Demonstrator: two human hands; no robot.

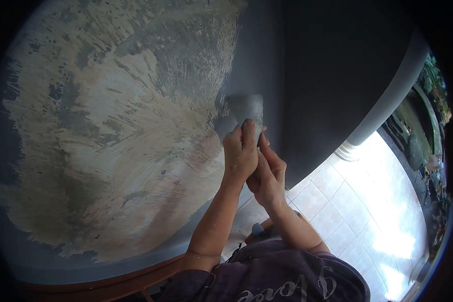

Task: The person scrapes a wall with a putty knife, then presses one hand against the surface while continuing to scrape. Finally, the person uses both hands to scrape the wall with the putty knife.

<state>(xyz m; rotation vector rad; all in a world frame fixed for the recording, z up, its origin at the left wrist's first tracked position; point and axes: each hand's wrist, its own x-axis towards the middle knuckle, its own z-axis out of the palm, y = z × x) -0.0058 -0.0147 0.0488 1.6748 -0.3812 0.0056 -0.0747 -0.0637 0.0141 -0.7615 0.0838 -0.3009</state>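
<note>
A broad-bladed scraper (247, 104) is held up against the grey painted wall (251, 60), its wide edge pointing away from me. My left hand (240, 153) is closed around it, with a finger stretched along the base of the blade. Just below and to the right, my right hand (268, 178) grips the handle, which is mostly hidden by my fingers. To the left of the blade spreads a large rough patch (131, 126) of pale, streaked surface where the grey paint is gone. Light specks of dust cling to my left hand and forearm.
A dark wall section (337, 65) stands to the right, bordered by a pale curved edge (402, 75). Sunlit floor tiles (342, 196) lie below right, with plants (433, 80) and rocks beyond. A reddish-brown wooden rail (105, 283) runs along the lower left.
</note>
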